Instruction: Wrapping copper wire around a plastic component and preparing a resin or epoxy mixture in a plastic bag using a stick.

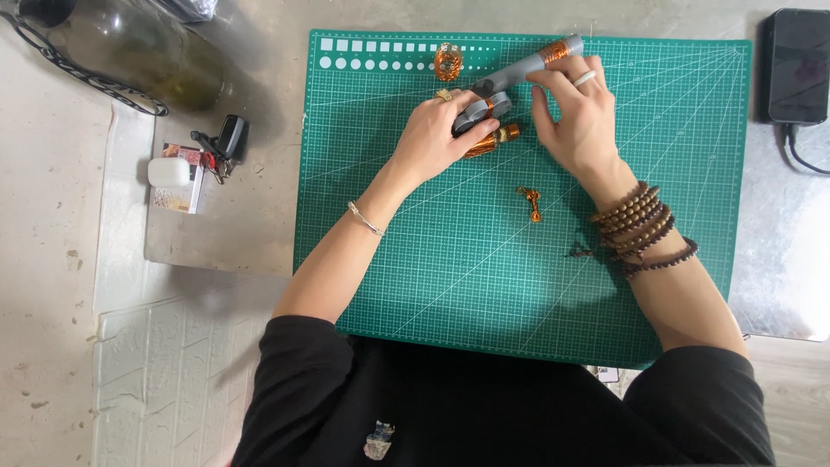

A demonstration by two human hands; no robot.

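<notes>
far left of the hands, a glass jar [143, 47] and a small white box [169, 171] sit on the worktop [233, 225]. on the green cutting mat [484, 277], the left hand [437, 134] grips a copper wire spool [491, 140]. just beside it, the right hand [577, 108] clasps a grey tool [519, 69]. a black device [797, 65] lies far right.

Glass jar [143, 47] at top left, black charger [800, 65] at top right. White case [169, 171] and black clip [229, 138] lie left of the green mat [484, 285]. Small copper twist [530, 203] sits mid-mat.
</notes>
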